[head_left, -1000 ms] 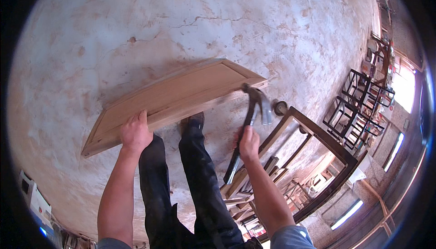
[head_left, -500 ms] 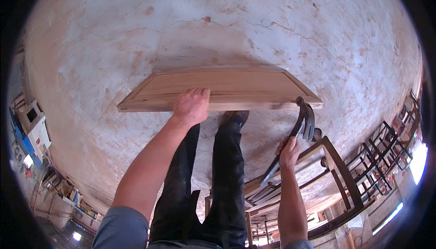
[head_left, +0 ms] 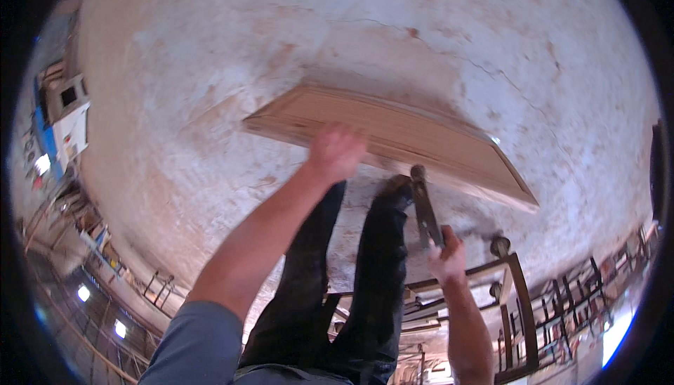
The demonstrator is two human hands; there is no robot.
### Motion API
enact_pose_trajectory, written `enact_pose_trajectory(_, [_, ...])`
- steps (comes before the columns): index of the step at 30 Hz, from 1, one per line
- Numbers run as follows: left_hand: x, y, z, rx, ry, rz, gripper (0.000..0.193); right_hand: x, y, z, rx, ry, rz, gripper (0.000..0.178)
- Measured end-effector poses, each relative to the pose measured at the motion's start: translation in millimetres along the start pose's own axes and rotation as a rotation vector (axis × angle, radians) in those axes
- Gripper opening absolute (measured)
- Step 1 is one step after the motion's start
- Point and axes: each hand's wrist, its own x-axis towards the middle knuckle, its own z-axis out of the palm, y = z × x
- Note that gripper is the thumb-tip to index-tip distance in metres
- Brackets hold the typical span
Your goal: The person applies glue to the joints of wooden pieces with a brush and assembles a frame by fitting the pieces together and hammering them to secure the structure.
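Observation:
A framed wooden panel (head_left: 428,139), like a cabinet door, stands on its edge on the concrete floor before my feet. My left hand (head_left: 338,151) grips its near upper edge, left of the middle, with the fingers reaching over to the far face; motion smears them slightly. In my right hand (head_left: 448,261) is a claw hammer (head_left: 425,206), held by its handle. The hammer's head is at the panel's near edge, just right of my left hand. Whether it touches the wood I cannot tell, as the hammer is blurred.
My dark shoe (head_left: 394,190) is close beneath the panel. A dark metal frame on casters (head_left: 523,315) stands behind my right forearm. Dark metal racks (head_left: 572,301) are farther right. At the far left is a white and blue machine (head_left: 74,128).
My view has turned, so the panel now slants down to the right. The hammer has moved left along the panel's edge, from near its right end towards the middle. My left hand keeps its grip.

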Motion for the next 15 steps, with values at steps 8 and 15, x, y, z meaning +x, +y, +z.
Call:
enact_pose_trajectory(8, [31.7,35.4,10.9,0.026,-0.452,-0.201,0.014,111.5,-169.5,3.9,-0.355,-0.395,-0.415,0.037])
enact_pose_trajectory(15, [30.6,36.1,11.5,-0.044,-0.319,-0.243,0.014,183.7,-237.9,64.1,-0.755,-0.740,-0.572,0.053])
